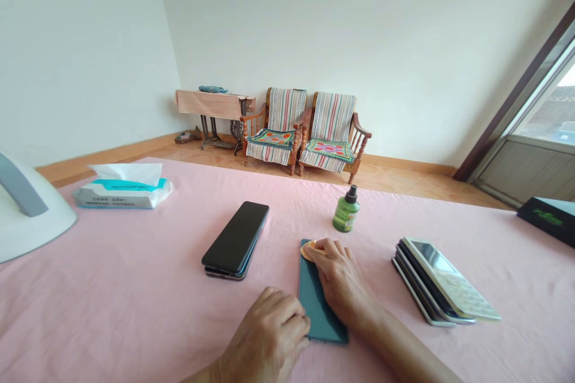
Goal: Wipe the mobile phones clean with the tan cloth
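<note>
A dark teal phone (317, 305) lies flat on the pink tablecloth in front of me. My right hand (339, 275) presses a small yellow-orange cloth (309, 250) against its far end, fingers closed over the cloth. At the phone's lower left edge, the curled fingers of my left hand (274, 332) grip it; the fingertips are partly hidden. A green spray bottle (346, 210) with a black top stands upright just beyond the right hand. To the left is a short stack of phones with a black phone (238, 236) on top.
Right of my hands sits a stack of several phones, a white keypad phone (449, 281) uppermost. A tissue pack (123, 191) and a white rounded object (27, 215) occupy the left side. A black box (548, 220) stands at the right edge. Two wooden chairs (330, 125) are beyond the table.
</note>
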`<move>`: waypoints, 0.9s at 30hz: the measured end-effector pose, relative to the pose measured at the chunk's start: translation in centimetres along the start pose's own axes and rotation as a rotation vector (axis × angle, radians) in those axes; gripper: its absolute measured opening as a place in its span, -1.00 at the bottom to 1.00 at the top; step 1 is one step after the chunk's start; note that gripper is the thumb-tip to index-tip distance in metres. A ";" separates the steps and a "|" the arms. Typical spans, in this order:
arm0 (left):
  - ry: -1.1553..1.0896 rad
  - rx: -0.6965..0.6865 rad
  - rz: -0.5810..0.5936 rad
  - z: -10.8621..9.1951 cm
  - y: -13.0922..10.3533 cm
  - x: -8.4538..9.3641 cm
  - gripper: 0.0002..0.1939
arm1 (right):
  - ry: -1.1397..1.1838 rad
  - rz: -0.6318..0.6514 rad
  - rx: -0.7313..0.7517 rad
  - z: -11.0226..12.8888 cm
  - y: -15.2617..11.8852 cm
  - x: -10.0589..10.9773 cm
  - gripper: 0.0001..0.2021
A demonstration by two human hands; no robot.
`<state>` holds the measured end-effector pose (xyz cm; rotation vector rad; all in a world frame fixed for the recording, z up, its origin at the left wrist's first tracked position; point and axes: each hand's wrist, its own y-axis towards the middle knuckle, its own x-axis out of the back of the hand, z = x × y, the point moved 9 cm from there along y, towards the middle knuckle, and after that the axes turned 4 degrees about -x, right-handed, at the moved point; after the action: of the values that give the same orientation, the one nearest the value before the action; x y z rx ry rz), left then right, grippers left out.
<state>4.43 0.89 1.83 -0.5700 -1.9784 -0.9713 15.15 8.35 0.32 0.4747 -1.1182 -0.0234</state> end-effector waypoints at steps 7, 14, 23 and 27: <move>-0.040 -0.008 0.020 0.2 -0.1 -0.2 -0.80 | 0.021 -0.004 -0.018 -1.1 0.6 -0.3 -0.57; -0.048 0.012 -0.009 0.2 -0.2 0.0 -0.78 | 0.003 0.099 0.137 0.8 0.0 -0.8 -0.55; -0.029 0.002 -0.030 0.2 0.1 0.2 -0.83 | 0.039 0.126 0.252 3.1 -2.7 0.0 -0.54; -0.037 0.008 -0.032 0.2 0.0 0.2 -0.80 | 0.118 0.121 0.241 3.7 -4.0 0.4 -0.57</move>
<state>4.24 1.05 1.88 -0.5573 -2.0294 -0.9779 13.04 3.32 0.43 0.6143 -1.0365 0.2452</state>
